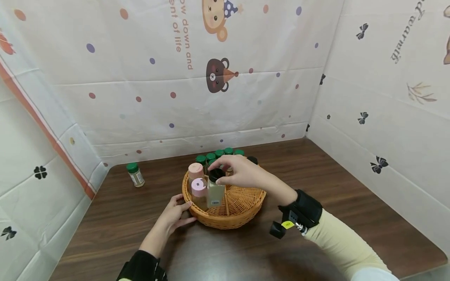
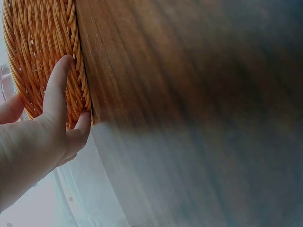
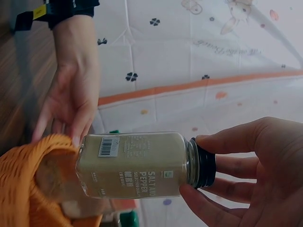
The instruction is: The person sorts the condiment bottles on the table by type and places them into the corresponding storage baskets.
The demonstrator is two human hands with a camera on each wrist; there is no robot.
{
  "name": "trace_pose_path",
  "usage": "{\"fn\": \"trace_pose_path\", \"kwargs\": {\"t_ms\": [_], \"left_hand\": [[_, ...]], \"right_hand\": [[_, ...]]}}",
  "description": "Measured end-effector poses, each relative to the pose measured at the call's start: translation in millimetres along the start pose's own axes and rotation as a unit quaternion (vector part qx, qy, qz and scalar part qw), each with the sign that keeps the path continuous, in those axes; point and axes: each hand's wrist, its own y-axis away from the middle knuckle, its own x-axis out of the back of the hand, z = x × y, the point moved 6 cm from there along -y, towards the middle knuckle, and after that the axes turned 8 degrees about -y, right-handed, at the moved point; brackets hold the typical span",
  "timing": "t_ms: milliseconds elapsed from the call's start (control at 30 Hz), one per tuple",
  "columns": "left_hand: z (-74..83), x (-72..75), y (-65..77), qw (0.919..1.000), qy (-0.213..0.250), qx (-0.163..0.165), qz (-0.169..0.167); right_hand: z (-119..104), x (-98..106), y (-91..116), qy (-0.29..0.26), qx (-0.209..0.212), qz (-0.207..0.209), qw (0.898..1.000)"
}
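My right hand (image 1: pixel 237 170) grips a clear glass jar of salt and pepper (image 3: pixel 137 165) by its black lid (image 3: pixel 205 163). The jar hangs upright at the left part of a round wicker basket (image 1: pixel 242 219), its base below the rim in the head view; contact with the basket floor cannot be made out. My left hand (image 1: pixel 173 214) holds the basket's near left side, thumb at the rim and fingers against the woven wall (image 2: pixel 38 56). Beside the held jar, inside the basket, stand a pink-lidded jar (image 1: pixel 199 188) and a peach-lidded jar (image 1: pixel 195 169).
Several green-capped bottles (image 1: pixel 201 159) stand at the basket's back, partly behind my right hand. Another black lid (image 1: pixel 252 160) shows at the back right. A lone green-capped bottle (image 1: pixel 136 175) stands on the wooden table (image 1: pixel 302 242) at left. Printed cloth walls (image 1: pixel 151 109) enclose the table.
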Motion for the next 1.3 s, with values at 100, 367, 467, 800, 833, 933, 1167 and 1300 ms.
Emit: {"fn": "trace_pose_path", "kwargs": {"t_ms": [100,367,467,800,833,933,1167,1300], "left_hand": [[-0.6,0.6,0.0,1.0,0.001,0.0,0.001],[-1.5,2.8,-1.1,1.0,0.004,0.003,0.002],[-1.7,3.2,-1.7,1.0,0.004,0.002,0.005],[-2.0,3.0,-1.6,1.0,0.001,0.002,0.001],[-2.1,2.9,-1.7,1.0,0.001,0.002,0.002],[-2.7,2.7,-2.1,1.0,0.0,0.003,0.002],[-2.1,2.4,-2.1,1.0,-0.002,0.005,0.002],[-1.2,3.0,-1.2,1.0,-0.002,0.005,0.002]], "right_hand": [[10,3,8,-0.003,-0.01,0.006,1.0],[37,11,24,-0.034,-0.056,0.027,0.998],[48,13,29,-0.04,-0.073,0.033,0.996],[86,20,36,0.03,-0.103,0.073,0.991],[91,21,35,0.04,-0.108,0.077,0.99],[103,22,36,0.067,-0.132,0.085,0.985],[117,28,34,0.138,-0.152,0.106,0.973],[114,28,32,0.161,-0.139,0.097,0.972]]}}
